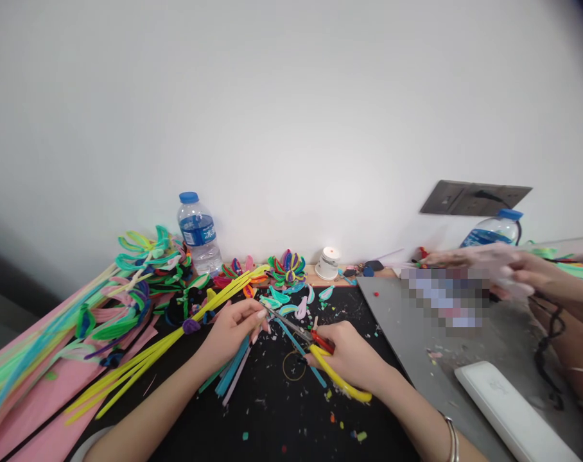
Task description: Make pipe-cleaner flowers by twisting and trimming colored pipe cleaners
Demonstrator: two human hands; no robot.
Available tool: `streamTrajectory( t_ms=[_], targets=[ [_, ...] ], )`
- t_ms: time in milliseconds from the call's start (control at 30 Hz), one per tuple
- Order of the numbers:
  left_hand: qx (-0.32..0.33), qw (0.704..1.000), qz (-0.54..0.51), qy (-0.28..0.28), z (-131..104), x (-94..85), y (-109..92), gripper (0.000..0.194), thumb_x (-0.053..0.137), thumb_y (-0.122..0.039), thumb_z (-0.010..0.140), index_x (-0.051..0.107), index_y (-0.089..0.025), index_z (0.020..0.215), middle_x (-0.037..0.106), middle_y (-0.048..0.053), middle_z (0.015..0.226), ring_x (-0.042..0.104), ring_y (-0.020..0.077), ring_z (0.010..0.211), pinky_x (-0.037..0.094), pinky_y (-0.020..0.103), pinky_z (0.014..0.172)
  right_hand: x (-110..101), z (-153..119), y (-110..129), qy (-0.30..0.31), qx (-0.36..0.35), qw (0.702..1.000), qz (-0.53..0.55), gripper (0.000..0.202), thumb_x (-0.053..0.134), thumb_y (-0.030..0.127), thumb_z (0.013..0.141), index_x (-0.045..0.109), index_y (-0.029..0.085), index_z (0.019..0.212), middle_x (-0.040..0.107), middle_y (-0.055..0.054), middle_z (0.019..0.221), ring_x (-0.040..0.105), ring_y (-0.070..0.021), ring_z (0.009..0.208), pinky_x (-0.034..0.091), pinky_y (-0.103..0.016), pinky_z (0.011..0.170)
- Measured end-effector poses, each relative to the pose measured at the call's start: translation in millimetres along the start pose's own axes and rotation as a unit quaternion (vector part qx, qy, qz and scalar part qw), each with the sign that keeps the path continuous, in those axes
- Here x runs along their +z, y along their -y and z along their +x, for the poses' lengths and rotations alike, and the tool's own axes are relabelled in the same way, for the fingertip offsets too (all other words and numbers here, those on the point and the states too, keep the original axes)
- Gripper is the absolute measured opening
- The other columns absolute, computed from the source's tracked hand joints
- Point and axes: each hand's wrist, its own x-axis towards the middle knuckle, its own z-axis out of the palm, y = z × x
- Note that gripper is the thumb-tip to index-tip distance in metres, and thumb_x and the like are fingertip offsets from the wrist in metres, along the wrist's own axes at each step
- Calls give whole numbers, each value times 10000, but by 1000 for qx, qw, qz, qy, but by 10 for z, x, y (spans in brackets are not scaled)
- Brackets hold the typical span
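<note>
My left hand (238, 327) is closed in a pinch, thumb against fingers, beside the scissor tips; what it holds is too small to make out. My right hand (356, 356) grips scissors (342, 383) with red and yellow handles, their blades pointing left toward my left fingertips. Under the blades a blue pipe cleaner (315, 371) runs slantwise; whether its upper end is in my left fingers I cannot tell. Below my left hand are blue and lilac pipe cleaners (231, 378). Small teal and lilac pipe-cleaner loops (301, 308) lie just beyond the blades.
Yellow pipe cleaners (142, 366), bound with purple, lie at left near pipe-cleaner flowers (128, 314). A water bottle (198, 234) and a white spool (328, 263) stand by the wall. Clippings litter the black mat (272, 430). At right, another person's hands (527, 273) are above a grey board (417, 346).
</note>
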Motion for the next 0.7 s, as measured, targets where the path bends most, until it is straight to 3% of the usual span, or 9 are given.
streamTrajectory(
  t_ms=[133,333,567,633,700],
  targets=[
    [-51,986,-151,53,22,-39,82,215,596,-340,818,543,-150,733,630,-10,627,410,48,416,320,180,454,-40,4,-33,3,-23,1000,-19,416,643,427,687,342,173,550,319,64,523,242,-76,516,182,-204,460],
    [-116,943,-292,108,-21,-72,68,210,690,-312,755,556,-150,753,582,-27,509,308,11,337,259,142,377,-83,-27,-20,1,-81,996,-33,440,668,390,666,300,175,556,302,74,525,235,-71,511,170,-201,471],
    [-122,884,-398,214,-98,-73,66,157,719,-266,728,624,-164,801,521,-56,411,212,-10,268,210,114,311,-108,-29,-17,-7,-163,986,-39,469,705,366,637,280,180,566,305,77,553,228,-71,519,176,-205,501],
    [-121,879,-410,213,-99,-69,65,146,711,-262,738,627,-167,810,506,-62,415,209,-8,276,220,113,314,-102,-23,-14,-10,-158,987,-36,463,699,365,643,280,181,570,309,77,558,233,-72,520,179,-205,500],
    [-121,892,-398,179,-83,-54,51,143,696,-270,755,620,-160,807,509,-59,449,245,-3,302,249,114,331,-90,-15,-11,-13,-135,990,-30,447,682,358,658,280,181,572,308,77,554,239,-72,519,181,-202,494]
  ],
)
